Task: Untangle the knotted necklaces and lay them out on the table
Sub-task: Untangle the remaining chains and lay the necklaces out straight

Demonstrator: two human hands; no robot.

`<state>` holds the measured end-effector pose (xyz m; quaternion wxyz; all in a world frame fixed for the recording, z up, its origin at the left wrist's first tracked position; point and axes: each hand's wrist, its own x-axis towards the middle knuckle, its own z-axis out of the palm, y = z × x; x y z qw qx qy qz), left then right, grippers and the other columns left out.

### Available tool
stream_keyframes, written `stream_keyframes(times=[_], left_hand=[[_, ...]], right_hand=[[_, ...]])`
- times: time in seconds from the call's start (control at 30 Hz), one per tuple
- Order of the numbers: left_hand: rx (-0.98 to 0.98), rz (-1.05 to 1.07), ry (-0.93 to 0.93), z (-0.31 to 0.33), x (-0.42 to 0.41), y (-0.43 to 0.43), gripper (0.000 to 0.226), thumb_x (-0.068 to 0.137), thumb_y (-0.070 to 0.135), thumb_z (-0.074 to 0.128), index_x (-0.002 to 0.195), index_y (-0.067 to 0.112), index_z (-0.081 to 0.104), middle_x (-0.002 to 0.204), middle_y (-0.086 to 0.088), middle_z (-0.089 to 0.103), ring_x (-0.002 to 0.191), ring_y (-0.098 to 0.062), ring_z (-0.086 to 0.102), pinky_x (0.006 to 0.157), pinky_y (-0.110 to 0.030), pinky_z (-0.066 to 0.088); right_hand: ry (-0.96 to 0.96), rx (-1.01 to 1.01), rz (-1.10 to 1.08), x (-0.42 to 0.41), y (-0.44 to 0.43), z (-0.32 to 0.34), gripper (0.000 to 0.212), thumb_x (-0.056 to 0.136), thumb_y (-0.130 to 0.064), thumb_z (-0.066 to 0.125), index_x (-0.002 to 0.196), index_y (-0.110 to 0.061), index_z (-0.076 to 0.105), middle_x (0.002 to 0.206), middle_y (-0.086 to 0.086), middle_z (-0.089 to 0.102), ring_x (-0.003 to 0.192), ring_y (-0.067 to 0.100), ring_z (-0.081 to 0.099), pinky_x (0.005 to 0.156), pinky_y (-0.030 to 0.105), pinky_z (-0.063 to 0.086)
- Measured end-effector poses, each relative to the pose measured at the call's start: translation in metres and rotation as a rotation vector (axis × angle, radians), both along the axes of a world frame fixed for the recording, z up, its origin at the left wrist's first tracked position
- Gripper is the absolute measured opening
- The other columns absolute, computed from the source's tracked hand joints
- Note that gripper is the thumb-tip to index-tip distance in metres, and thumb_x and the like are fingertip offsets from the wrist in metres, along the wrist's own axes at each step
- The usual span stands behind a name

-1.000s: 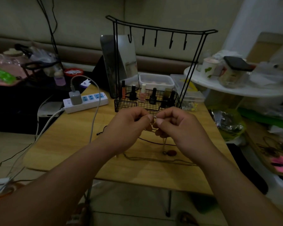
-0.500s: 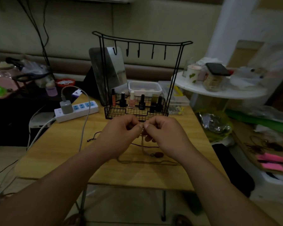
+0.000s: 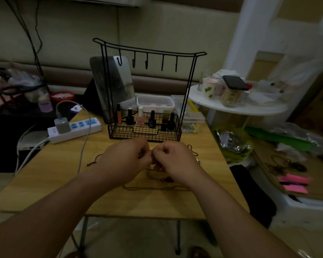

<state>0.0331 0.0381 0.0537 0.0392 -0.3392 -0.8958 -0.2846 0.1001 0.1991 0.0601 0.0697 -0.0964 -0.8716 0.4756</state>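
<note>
Above the middle of the wooden table (image 3: 50, 175), my left hand (image 3: 126, 161) and my right hand (image 3: 173, 161) meet fingertip to fingertip. Both pinch the knot of thin cord necklaces between thumb and fingers. The knot itself is mostly hidden by my fingers. A brown cord necklace (image 3: 153, 188) lies in a loop on the table below my hands, with a small reddish pendant (image 3: 169, 180) beside my right wrist. A dark cord end (image 3: 94, 161) trails out to the left, and another dark cord (image 3: 193, 150) curls to the right.
A black wire stand (image 3: 145, 127) with hooks and a basket of nail polish bottles stands just behind my hands. A white power strip (image 3: 75, 127) with a charger and cable lies at the back left. Plastic boxes sit behind the stand, and a cluttered white round shelf (image 3: 237, 108) stands right.
My hands have stayed pinched together on the knot and dropped a little closer to the table. The view has tilted, so the stand sits higher and more centred.
</note>
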Motion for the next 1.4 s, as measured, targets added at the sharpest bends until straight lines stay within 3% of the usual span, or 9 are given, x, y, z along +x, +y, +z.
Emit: stream_keyframes(times=[0.13,0.3,0.67,0.77,0.87,1.0,1.17,1.27,1.4], left_hand=[[0.054,-0.005,0.053,-0.014,0.002,0.0,0.018,0.097,0.042,0.065,0.098,0.036,0.048,0.078,0.012,0.06,0.068,-0.005,0.056,0.054,-0.026,0.042],[0.06,-0.027,0.159,-0.016,0.002,0.003,0.013,0.094,0.04,0.066,0.093,0.038,0.053,0.088,0.021,0.05,0.076,0.003,0.051,0.055,-0.018,0.029],[0.158,-0.034,-0.022,-0.022,-0.001,0.003,0.007,0.096,0.035,0.067,0.095,0.03,0.062,0.08,0.014,0.063,0.069,-0.004,0.057,0.056,-0.029,0.042],[0.185,-0.068,-0.114,-0.021,-0.001,-0.001,0.004,0.098,0.031,0.066,0.096,0.029,0.064,0.076,0.009,0.067,0.068,-0.006,0.061,0.058,-0.031,0.051],[0.258,-0.121,-0.25,-0.016,-0.007,-0.01,0.006,0.1,0.031,0.066,0.095,0.03,0.067,0.075,0.006,0.065,0.065,-0.003,0.056,0.056,-0.02,0.045],[0.305,-0.142,-0.324,-0.011,-0.014,-0.02,0.008,0.102,0.03,0.062,0.097,0.03,0.069,0.078,0.011,0.06,0.069,-0.001,0.052,0.06,-0.016,0.043],[0.321,-0.134,-0.298,-0.012,-0.013,-0.02,0.005,0.102,0.028,0.061,0.102,0.03,0.065,0.09,0.004,0.065,0.08,-0.009,0.059,0.071,-0.03,0.051],[0.34,-0.109,-0.126,-0.012,-0.01,-0.021,0.009,0.098,0.027,0.068,0.104,0.029,0.062,0.102,0.011,0.061,0.097,-0.007,0.059,0.081,-0.02,0.049],[0.353,-0.126,-0.033,-0.008,-0.003,-0.021,0.006,0.094,0.029,0.07,0.094,0.027,0.064,0.093,0.011,0.061,0.091,-0.01,0.059,0.074,-0.017,0.046]], right_hand=[[-0.029,-0.097,-0.049,0.003,-0.001,-0.014,0.02,0.101,-0.029,0.059,0.091,-0.023,0.075,0.087,0.003,0.078,0.082,0.025,0.075,0.076,0.053,0.061],[-0.01,-0.063,-0.063,0.004,0.002,-0.016,0.018,0.103,-0.032,0.057,0.096,-0.026,0.073,0.094,-0.004,0.075,0.088,0.016,0.071,0.074,0.043,0.06],[-0.062,-0.138,-0.023,0.0,0.005,-0.015,0.02,0.101,-0.036,0.058,0.091,-0.026,0.073,0.089,-0.007,0.079,0.088,0.027,0.074,0.079,0.059,0.06],[-0.108,-0.232,0.046,0.001,0.008,-0.012,0.019,0.104,-0.028,0.054,0.096,-0.019,0.068,0.074,-0.005,0.073,0.08,0.027,0.074,0.077,0.053,0.057],[-0.12,-0.394,0.106,0.002,0.011,-0.012,0.015,0.105,-0.02,0.052,0.097,-0.015,0.064,0.064,-0.004,0.049,0.055,0.017,0.048,0.057,0.035,0.043],[-0.111,-0.347,0.145,0.001,0.014,-0.006,0.014,0.104,-0.023,0.055,0.097,-0.017,0.066,0.063,-0.005,0.039,0.051,0.008,0.031,0.047,0.025,0.024],[-0.072,-0.297,0.16,-0.002,0.013,-0.004,0.013,0.102,-0.027,0.062,0.097,-0.018,0.07,0.058,-0.006,0.04,0.05,0.01,0.031,0.048,0.028,0.025],[-0.037,-0.383,0.119,-0.004,0.012,-0.001,0.014,0.103,-0.02,0.059,0.098,-0.012,0.069,0.061,-0.002,0.046,0.051,0.01,0.033,0.046,0.026,0.024],[-0.001,-0.375,0.079,-0.003,0.009,0.003,0.017,0.103,-0.02,0.057,0.091,-0.013,0.068,0.066,0.0,0.061,0.051,0.011,0.046,0.046,0.023,0.035]])
